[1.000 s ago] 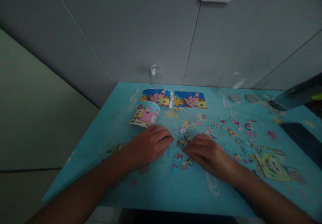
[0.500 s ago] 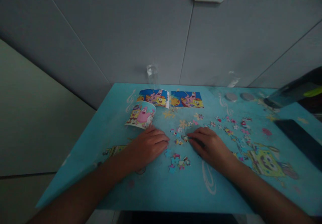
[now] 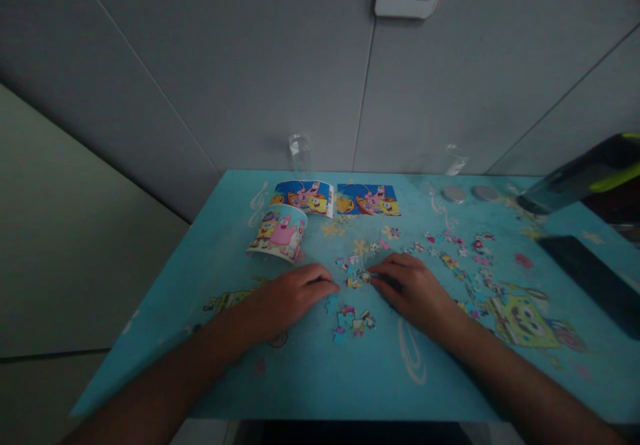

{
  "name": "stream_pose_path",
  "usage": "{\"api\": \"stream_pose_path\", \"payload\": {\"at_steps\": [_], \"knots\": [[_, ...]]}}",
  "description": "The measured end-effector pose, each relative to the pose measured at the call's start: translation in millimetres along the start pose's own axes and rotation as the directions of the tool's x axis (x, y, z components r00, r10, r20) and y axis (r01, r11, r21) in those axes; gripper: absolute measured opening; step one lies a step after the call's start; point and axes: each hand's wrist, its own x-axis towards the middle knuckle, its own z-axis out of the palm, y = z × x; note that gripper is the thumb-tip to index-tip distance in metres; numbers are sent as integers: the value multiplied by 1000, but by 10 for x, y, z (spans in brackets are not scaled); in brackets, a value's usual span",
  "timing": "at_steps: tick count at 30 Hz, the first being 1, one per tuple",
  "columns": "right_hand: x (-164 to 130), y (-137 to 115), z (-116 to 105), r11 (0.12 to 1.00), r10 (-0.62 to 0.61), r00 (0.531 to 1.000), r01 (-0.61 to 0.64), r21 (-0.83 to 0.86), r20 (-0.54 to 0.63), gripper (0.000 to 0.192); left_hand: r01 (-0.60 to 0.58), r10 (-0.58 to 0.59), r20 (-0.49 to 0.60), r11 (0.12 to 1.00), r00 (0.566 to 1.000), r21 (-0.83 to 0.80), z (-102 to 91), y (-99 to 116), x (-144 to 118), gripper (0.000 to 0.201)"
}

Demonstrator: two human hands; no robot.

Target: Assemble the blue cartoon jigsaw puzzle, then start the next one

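Watching through the head camera, I take the puzzle pieces [image 3: 353,283] between the two hands as the middle of my clock, with twelve toward the grey wall [image 3: 250,85]. My left hand [image 3: 293,298] rests at about half past eight, thumb and forefinger narrow, their tips just beside the nearest pieces; whether they pinch anything I cannot tell. My right hand [image 3: 413,291] is at half past three, palm down, its thumb and forefinger drawn close at a small piece [image 3: 367,276] on the edge of the cluster; they meet it, but I cannot tell whether it is gripped. At six o'clock I have a lower group [image 3: 345,319] of mostly light-blue and pink bits, and toward three a broad scatter [image 3: 451,262] lies beyond the right hand. A curled card [image 3: 280,231] with a pink cartoon figure bows up at ten, near the left hand; behind it, toward eleven, is a curved blue card [image 3: 300,197], and a flat blue card [image 3: 369,200] sits close to twelve. I make out two grey discs [image 3: 469,194] at two, a dark slab [image 3: 590,285] at three, and a dark see-through bottle-like object [image 3: 565,175] between two and three, all on the turquoise table [image 3: 310,385].
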Motion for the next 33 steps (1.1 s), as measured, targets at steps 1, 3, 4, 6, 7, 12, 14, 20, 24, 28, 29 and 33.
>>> {"api": "stream_pose_path", "payload": {"at_steps": [1,3,4,6,7,12,14,20,24,28,29,33], "knots": [[1,2,-1,1000,-1,1000,1,5,2,17,-1,1,0,1000,1000,-31,-3,-17,-6,26],[6,4,-6,1000,0,1000,0,6,12,17,-16,15,-7,997,1000,-76,0,-63,-19,25],[9,3,-11,1000,2,1000,-2,3,17,17,-26,26,-8,996,1000,-90,4,-89,-24,24],[15,-1,-25,1000,9,1000,-9,0,21,17,-47,46,-16,994,999,-97,15,-141,-30,22],[18,-5,-33,1000,15,1000,-15,0,20,17,-55,54,-17,994,998,-90,20,-163,-29,21],[17,-25,-63,1000,26,1000,-26,4,17,19,-149,150,-23,988,988,44,4,-180,4,23],[12,-25,-55,1000,22,1000,-22,6,18,19,-210,212,-13,973,977,96,-14,-122,16,26],[14,-2,27,1000,16,1000,-16,-5,0,21,-328,323,86,943,942,52,-11,105,30,32],[32,-2,45,1000,24,1000,-24,12,-4,15,-331,327,84,943,941,44,-25,107,17,22],[38,3,36,998,3,1000,-4,59,18,12,-327,324,78,945,943,18,-77,60,-9,16],[38,3,32,998,4,1000,-5,69,17,11,-330,328,85,944,941,12,-86,51,-13,15],[47,-29,-1,992,40,999,-41,119,4,7,-341,340,104,940,935,-7,-94,34,-20,14]]}}
